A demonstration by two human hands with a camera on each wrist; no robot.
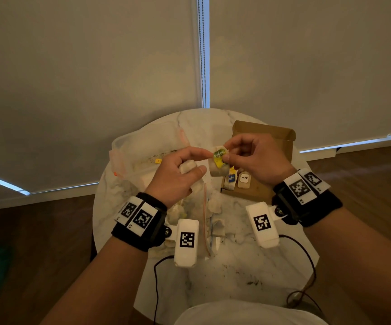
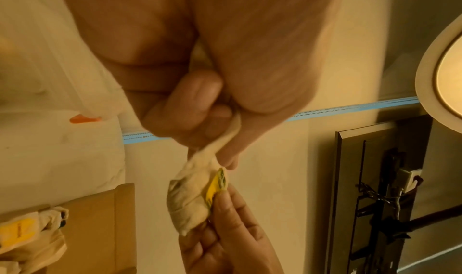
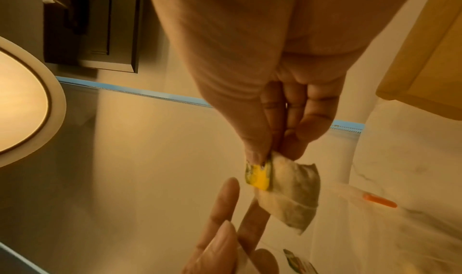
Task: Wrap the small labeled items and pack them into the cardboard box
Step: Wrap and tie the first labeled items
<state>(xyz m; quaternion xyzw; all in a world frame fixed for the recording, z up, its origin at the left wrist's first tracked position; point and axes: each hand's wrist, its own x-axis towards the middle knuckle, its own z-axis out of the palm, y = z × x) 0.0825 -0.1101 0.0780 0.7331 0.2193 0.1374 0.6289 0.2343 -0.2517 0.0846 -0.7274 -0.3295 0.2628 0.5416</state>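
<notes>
Yellow-green tag [image 1: 220, 157] sits pinched between right hand [image 1: 257, 158] thumb and forefinger; the tea bag [image 1: 218, 169] hangs under it, held in the air above the marble table [image 1: 236, 266]. Right wrist view confirms: thumb and finger closed tight on the tag, other fingers curled behind. Left hand [image 1: 178, 174] is at 9 o'clock of the bag, forefinger stretched out to touch the tag edge, remaining fingers curled round a second bag [image 1: 187, 166] in the palm; left wrist view shows pale paper trailing out of that fist. Box [image 1: 281, 141] lies open at 1 o'clock on the table, just behind the right hand. Two packed bags stand at its near edge: one with a blue tag [image 1: 231, 178], one marked YATE [image 1: 244, 178]. Clear tub [image 1: 128, 141] at 10 o'clock. Loose bags and a zip bag [image 1: 207, 221] lie mid-table between the wrists.
</notes>
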